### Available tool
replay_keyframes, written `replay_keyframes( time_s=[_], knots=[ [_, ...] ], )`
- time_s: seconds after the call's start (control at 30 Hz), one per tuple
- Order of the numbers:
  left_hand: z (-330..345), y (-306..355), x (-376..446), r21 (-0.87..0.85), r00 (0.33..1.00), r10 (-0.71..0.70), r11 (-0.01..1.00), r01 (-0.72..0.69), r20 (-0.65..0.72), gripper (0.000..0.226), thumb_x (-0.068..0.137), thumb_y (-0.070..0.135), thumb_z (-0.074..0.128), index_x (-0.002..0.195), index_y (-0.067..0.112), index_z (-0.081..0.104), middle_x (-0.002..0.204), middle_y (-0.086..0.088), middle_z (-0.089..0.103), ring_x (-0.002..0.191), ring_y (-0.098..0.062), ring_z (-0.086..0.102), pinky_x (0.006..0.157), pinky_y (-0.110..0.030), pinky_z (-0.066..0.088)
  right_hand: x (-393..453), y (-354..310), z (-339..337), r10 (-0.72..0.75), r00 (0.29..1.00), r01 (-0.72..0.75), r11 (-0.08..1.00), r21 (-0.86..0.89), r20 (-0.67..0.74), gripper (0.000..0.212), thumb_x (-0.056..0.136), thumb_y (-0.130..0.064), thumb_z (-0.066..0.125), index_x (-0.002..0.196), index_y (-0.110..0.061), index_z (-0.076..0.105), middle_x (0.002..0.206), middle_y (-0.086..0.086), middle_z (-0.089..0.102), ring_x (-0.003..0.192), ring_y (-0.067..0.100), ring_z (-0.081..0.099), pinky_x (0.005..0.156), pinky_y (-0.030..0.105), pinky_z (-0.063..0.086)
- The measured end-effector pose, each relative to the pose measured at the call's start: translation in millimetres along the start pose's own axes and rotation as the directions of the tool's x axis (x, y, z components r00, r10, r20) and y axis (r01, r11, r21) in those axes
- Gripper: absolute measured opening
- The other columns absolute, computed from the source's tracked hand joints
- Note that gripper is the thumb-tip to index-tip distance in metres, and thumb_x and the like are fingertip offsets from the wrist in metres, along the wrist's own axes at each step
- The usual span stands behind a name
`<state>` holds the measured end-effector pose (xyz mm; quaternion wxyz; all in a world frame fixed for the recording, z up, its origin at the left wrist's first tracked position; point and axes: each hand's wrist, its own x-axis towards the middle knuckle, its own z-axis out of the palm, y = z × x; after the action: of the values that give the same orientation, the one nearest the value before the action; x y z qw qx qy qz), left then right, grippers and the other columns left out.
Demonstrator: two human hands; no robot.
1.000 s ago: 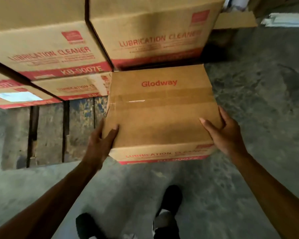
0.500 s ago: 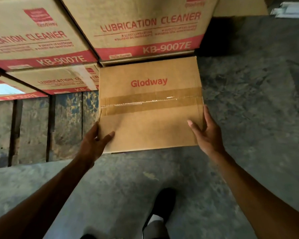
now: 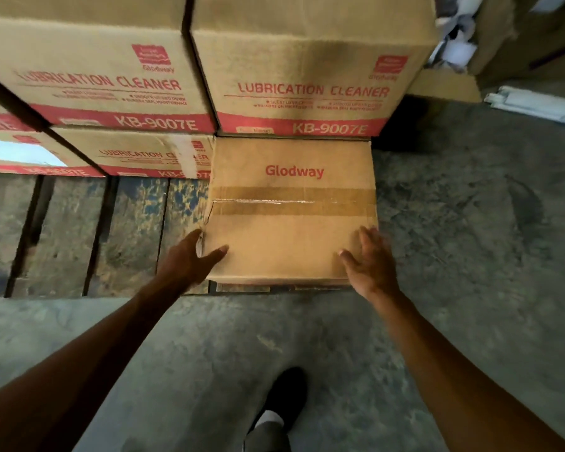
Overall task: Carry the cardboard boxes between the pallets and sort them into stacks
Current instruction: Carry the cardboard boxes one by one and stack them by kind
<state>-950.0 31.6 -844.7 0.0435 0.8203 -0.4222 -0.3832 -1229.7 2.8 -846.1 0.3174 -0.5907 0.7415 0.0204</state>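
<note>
A taped cardboard box marked Glodway sits low on the right end of the wooden pallet, pushed against the stack behind it. My left hand touches its near left corner, thumb lying on top and fingers along the side. At the near right corner my right hand lies with spread, straight fingers; it is blurred. Two Lubrication Cleaner boxes stand on the upper tier right behind it. A lower box sits to its left.
Bare pallet slats show left of the box. Grey concrete floor spreads to the right and towards me, with my shoe on it. A flat cardboard piece and white strips lie at the back right.
The box has come down and forward from mid-air onto the pallet, under the upper boxes' front face. My right hand has shifted from the box's side up onto its top corner.
</note>
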Motion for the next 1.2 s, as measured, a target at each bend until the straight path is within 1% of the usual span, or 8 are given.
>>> replay_keyframes(
  time_s=[0.1,0.23,0.5,0.63,0.8,0.93,1.1,1.2],
  knots=[
    [-33.9,-4.9,-50.3,0.122,0.991,0.123,0.984,-0.128,0.043,0.068,0.092,0.043,0.055,0.147,0.012,0.030,0.147,-0.015,0.041,0.115,-0.027,0.053,0.093,-0.036,0.041,-59.9,-47.9,-15.6,-0.101,0.992,0.108,0.991,-0.077,0.080,0.064,0.098,-0.039,0.043,0.151,-0.017,0.016,0.160,0.005,0.009,0.148,0.025,0.003,0.120,0.039,0.007],
    [-113.1,-16.4,-109.8,0.358,0.933,0.352,0.864,-0.355,0.075,0.062,0.094,0.043,0.051,0.145,0.014,0.034,0.149,-0.010,0.039,0.135,-0.024,0.038,0.109,-0.038,0.032,-142.1,-125.4,-45.4,-0.182,0.972,0.200,0.972,-0.123,0.146,0.058,0.099,-0.039,0.042,0.149,-0.016,0.024,0.160,0.005,0.015,0.148,0.024,0.006,0.120,0.038,0.006],
    [-315.1,-99.3,-271.5,0.295,0.833,0.530,0.830,-0.473,-0.157,0.062,0.089,0.046,0.052,0.138,0.009,0.046,0.140,-0.015,0.050,0.129,-0.032,0.046,0.103,-0.043,0.036,-337.0,-321.7,-75.4,-0.423,0.900,0.435,0.883,-0.174,0.100,0.052,0.096,-0.032,0.047,0.144,-0.018,0.034,0.151,0.006,0.034,0.142,0.027,0.023,0.116,0.038,0.018],
    [-422.8,-176.8,-320.3,0.289,0.874,0.411,0.896,-0.336,-0.260,0.082,0.077,0.061,0.029,0.141,0.012,0.043,0.149,-0.012,0.039,0.138,-0.026,0.037,0.110,-0.036,0.030,-401.8,-441.5,-74.2,-0.590,0.800,0.600,0.778,-0.188,0.111,0.052,0.094,-0.028,0.047,0.144,-0.021,0.034,0.148,0.006,0.037,0.140,0.028,0.028,0.115,0.041,0.023],
    [-567.7,-237.6,-325.2,0.269,0.837,0.324,0.937,-0.222,-0.440,0.060,0.095,0.049,0.045,0.144,0.015,0.039,0.153,-0.007,0.034,0.140,-0.020,0.032,0.111,-0.030,0.025,-439.8,-588.4,-98.2,-0.752,0.652,0.746,0.612,-0.260,0.100,0.058,0.094,-0.028,0.045,0.148,-0.015,0.028,0.153,0.007,0.030,0.141,0.025,0.025,0.116,0.035,0.020],
    [-662.8,-287.5,-308.0,0.172,0.784,0.253,0.967,-0.188,-0.566,0.059,0.094,0.047,0.047,0.144,0.016,0.040,0.154,-0.007,0.033,0.141,-0.019,0.031,0.109,-0.029,0.026,-439.0,-709.3,-98.0,-0.852,0.520,0.823,0.482,-0.302,0.057,0.051,0.093,-0.030,0.047,0.141,-0.016,0.039,0.142,0.006,0.044,0.131,0.026,0.037,0.108,0.036,0.031],
    [-755.9,-339.9,-254.7,0.173,0.751,0.258,0.966,-0.192,-0.608,0.054,0.096,0.043,0.046,0.144,0.019,0.038,0.152,-0.003,0.037,0.138,-0.019,0.036,0.104,-0.027,0.030,-409.7,-845.1,-65.0,-0.878,0.477,0.831,0.432,-0.351,0.048,0.047,0.094,-0.039,0.048,0.133,-0.013,0.046,0.137,0.010,0.050,0.128,0.028,0.041,0.101,0.035,0.034],
    [-808.9,-375.7,-200.6,0.121,0.798,0.186,0.982,-0.142,-0.573,0.059,0.095,0.048,0.045,0.144,0.017,0.037,0.153,-0.005,0.035,0.140,-0.019,0.033,0.109,-0.028,0.027,-383.4,-934.6,-39.7,-0.871,0.485,0.833,0.431,-0.346,0.083,0.051,0.096,-0.043,0.045,0.138,-0.015,0.042,0.141,0.010,0.046,0.130,0.028,0.040,0.103,0.035,0.034]
  ],
)
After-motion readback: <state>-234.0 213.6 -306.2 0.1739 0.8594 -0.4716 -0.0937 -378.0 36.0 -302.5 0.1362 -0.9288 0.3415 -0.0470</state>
